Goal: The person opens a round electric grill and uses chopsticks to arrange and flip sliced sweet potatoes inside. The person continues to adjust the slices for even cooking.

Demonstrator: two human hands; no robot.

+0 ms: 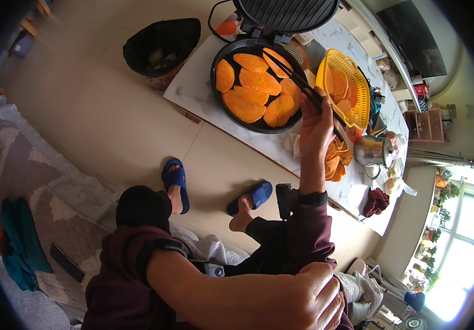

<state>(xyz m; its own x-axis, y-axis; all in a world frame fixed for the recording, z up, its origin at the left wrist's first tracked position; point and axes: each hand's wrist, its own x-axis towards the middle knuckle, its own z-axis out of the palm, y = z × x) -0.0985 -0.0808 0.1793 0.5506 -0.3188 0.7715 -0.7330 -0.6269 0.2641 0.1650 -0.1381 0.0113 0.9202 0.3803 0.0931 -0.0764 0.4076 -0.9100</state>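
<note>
My right hand [316,121] grips a pair of dark chopsticks [299,80] over the round black pan of an electric griddle [257,128]. Their tips touch an orange slice, apparently sweet potato [277,62], near the pan's far edge. Several more orange slices [259,81] lie flat in the pan. The ridged griddle lid [288,14] stands raised behind it. Beside the pan, a yellow plastic basket [361,108] holds more slices. Browned slices [336,161] are heaped by my right wrist. My left hand [313,295] is curled into a fist close to my body; its palm side is hidden.
The marble-patterned table [241,142] also bears a metal kettle [373,150] and a maroon cloth [376,202]. A black-lined bin [162,45] stands at the table's corner. My feet in blue slippers [176,181] are on the tiled floor. A phone [67,262] lies on patterned fabric at left.
</note>
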